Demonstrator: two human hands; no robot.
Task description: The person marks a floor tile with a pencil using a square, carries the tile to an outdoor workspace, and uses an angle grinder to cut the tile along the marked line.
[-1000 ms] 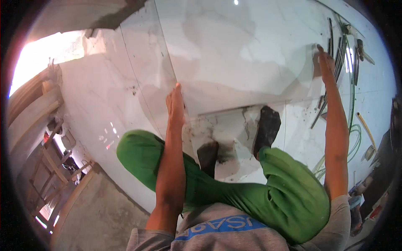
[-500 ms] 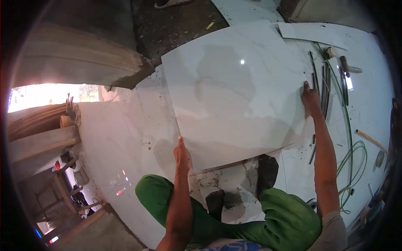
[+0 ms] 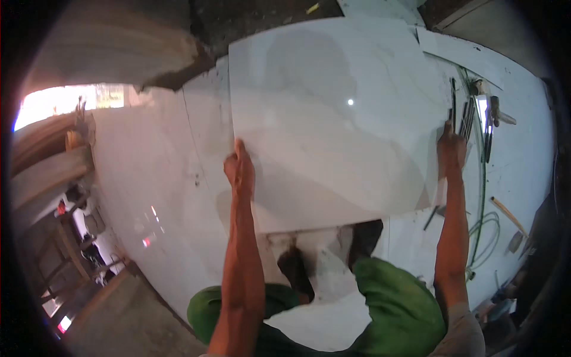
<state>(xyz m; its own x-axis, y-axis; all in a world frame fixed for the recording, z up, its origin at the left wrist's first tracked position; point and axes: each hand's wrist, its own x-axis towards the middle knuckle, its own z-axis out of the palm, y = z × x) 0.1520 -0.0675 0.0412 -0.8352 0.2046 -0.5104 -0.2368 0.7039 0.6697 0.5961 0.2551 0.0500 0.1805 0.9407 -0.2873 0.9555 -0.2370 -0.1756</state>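
Observation:
A large, glossy white floor tile (image 3: 333, 160) with faint grey veining lies in front of my knees, above the tiled floor. My left hand (image 3: 239, 168) grips its left edge, thumb stretched forward along the rim. On the opposite side my right hand (image 3: 452, 153) holds the right edge in the same way. The undersides of both hands' fingers are hidden. Close to the tile's near edge are my dark-covered feet (image 3: 364, 241), with my green trousers (image 3: 398, 303) bent around them.
Right of my right hand lie thin dark rods (image 3: 467, 119), a hammer (image 3: 502, 117), a green cord (image 3: 480, 202) and a yellow-handled tool (image 3: 508, 215). A narrow tile strip (image 3: 455, 56) rests at the far right. Concrete walls (image 3: 137, 47) and stacked timber (image 3: 44, 149) stand left.
My left hand has moved farther forward along the tile's left edge. The tile sits straighter and slightly farther from me. My right hand keeps its hold; the whole view has shifted a little.

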